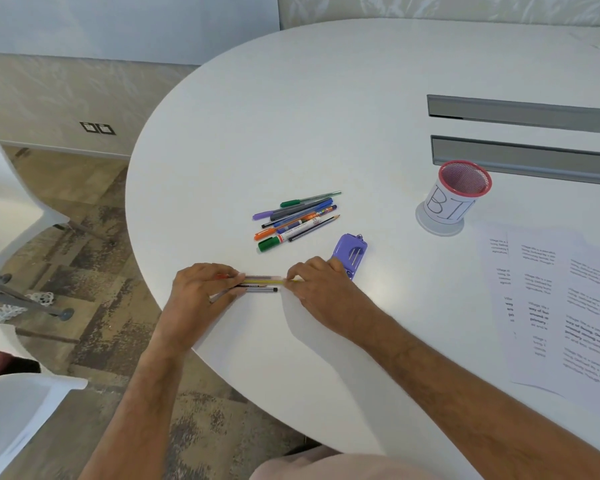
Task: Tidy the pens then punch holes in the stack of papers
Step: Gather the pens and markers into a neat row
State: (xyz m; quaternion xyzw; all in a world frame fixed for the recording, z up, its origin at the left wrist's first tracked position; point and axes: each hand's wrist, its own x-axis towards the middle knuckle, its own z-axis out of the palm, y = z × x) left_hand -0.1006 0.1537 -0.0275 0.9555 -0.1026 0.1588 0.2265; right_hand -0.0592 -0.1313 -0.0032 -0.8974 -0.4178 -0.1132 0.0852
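Note:
A small bundle of pens [261, 283] lies near the table's front edge, held at both ends. My left hand [201, 289] grips its left end and my right hand [317, 289] grips its right end. A loose pile of several coloured pens and a pencil [297, 220] lies further back on the white table [326, 116]. A purple hole punch [350, 252] sits just behind my right hand, partly hidden by it. A pink mesh pen cup [461, 192] with a white label stands at the right. Printed papers [561, 313] lie fanned at the far right.
Two grey metal cable slots [520, 133] are set into the table behind the cup. White chairs [11, 202] stand on the left over a patterned floor. The table's curved edge runs close under my wrists.

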